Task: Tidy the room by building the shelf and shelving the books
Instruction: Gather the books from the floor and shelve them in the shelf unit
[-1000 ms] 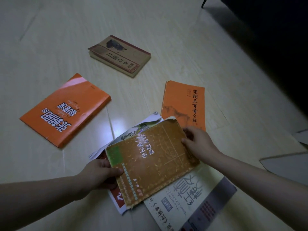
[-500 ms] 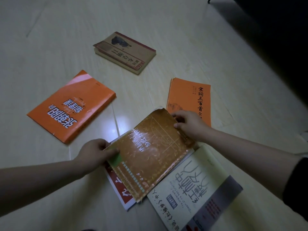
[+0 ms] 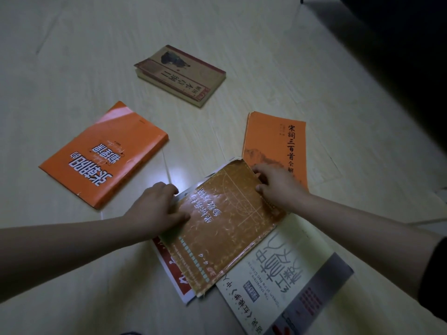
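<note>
Several books lie on the pale floor. A worn brown book [image 3: 225, 228] sits on top of a red-and-white book [image 3: 174, 274] and a white-and-grey book [image 3: 290, 281]. My left hand [image 3: 154, 211] grips the brown book's left edge, thumb on the cover. My right hand [image 3: 278, 187] holds its far right corner, fingers curled over the edge. An orange book with black characters [image 3: 278, 139] lies just beyond my right hand. A larger orange book [image 3: 101, 155] lies to the left, and a tan book [image 3: 181, 73] lies farther back.
Dark furniture or shadow [image 3: 399, 56] fills the upper right corner. A pale flat panel edge [image 3: 435, 226] shows at the right border. The floor [image 3: 72, 56] stretches open to the left and back.
The brown book has been pushed down flatter onto the stack. My left hand moved from the book's lower left edge up onto its left side; my right hand stayed at the far corner.
</note>
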{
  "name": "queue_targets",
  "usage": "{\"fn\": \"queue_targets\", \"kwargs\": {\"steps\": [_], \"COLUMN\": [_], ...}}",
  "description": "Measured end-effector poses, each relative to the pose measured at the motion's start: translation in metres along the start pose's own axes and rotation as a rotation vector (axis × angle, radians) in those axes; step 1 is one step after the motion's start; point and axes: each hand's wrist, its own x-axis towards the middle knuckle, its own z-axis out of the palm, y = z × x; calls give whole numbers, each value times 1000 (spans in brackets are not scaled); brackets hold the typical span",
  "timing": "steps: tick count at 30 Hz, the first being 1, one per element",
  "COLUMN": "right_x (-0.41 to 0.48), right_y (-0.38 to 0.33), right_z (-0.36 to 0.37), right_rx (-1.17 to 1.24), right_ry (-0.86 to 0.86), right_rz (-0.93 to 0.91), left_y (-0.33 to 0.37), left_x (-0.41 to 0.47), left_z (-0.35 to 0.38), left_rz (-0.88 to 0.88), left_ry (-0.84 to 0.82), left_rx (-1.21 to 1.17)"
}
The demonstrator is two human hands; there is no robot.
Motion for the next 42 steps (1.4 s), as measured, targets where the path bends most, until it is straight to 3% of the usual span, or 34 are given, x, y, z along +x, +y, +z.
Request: {"fn": "queue_targets", "kwargs": {"steps": [11,21,24,27,30,33,35,42], "right_x": [2,-5,-12,-22,-19,-7,-5,-44], "right_y": [0,4,1,-13,-40,-63,-69,-33], "right_z": [3,9,4,-11,-26,-42,-56,-81], "right_rx": [-26,66,-30,-279,-574,-688,-669,-298], "right_ry": [33,54,105,187,22,-151,-177,13], "right_rz": [95,103,39,-362,-586,-502,-432,-284], "left_y": [17,23,27,37,57,79,90,142], "left_x": [37,45,38,27,18,13,12,17], "left_z": [-11,-21,-27,-34,-47,-60,-69,-114], "left_rz": [-124,-194,-186,-111,15,126,203,506], "left_ry": [-212,-384,-384,-286,-205,-148,-120,-13], "left_rx": [-33,-320,-343,-344,-285,-192,-114,209]}}
